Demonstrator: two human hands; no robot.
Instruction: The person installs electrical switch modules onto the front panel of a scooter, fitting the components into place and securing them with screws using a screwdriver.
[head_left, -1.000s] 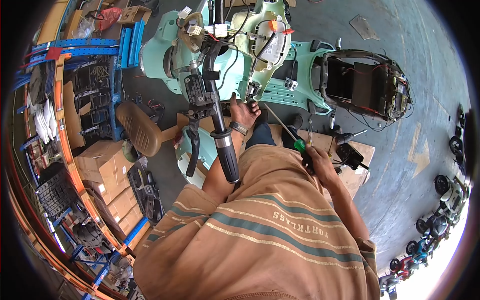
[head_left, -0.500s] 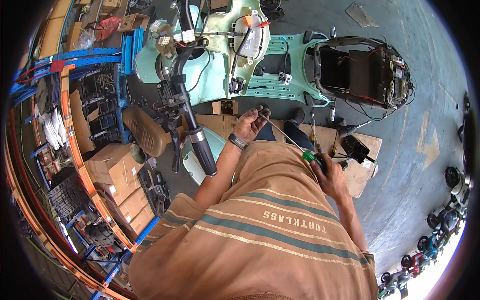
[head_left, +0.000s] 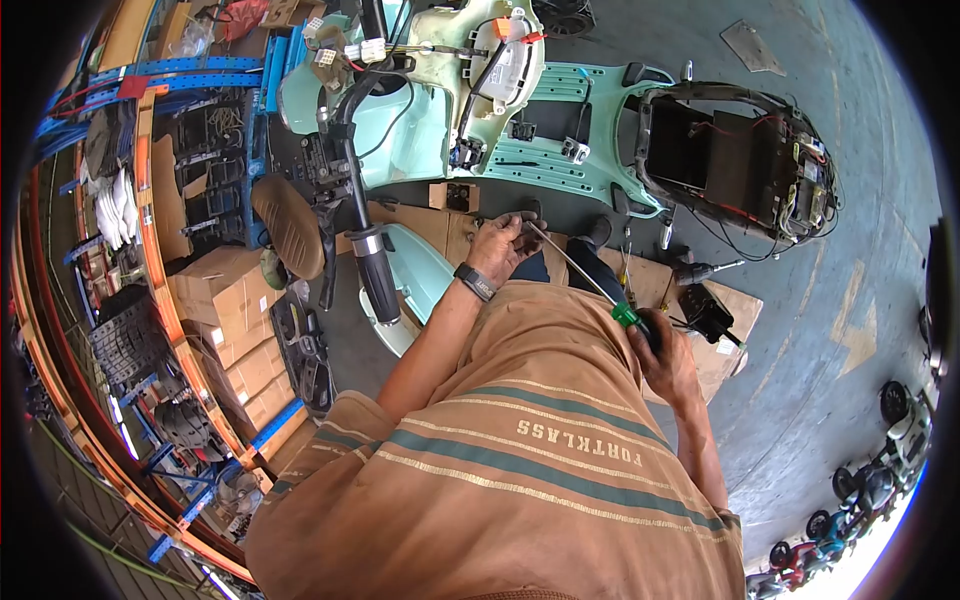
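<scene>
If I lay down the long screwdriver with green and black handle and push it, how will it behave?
The screwdriver is probably stiff, since its metal shaft looks straight. It may roll on its thick handle, likely the heavier end.

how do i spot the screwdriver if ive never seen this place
Find the brown striped shirt, then the right hand above its right side. That hand holds the screwdriver, its thin shaft slanting up to the left hand. Its bright green collar sets it apart from the dark drill nearby.
</scene>
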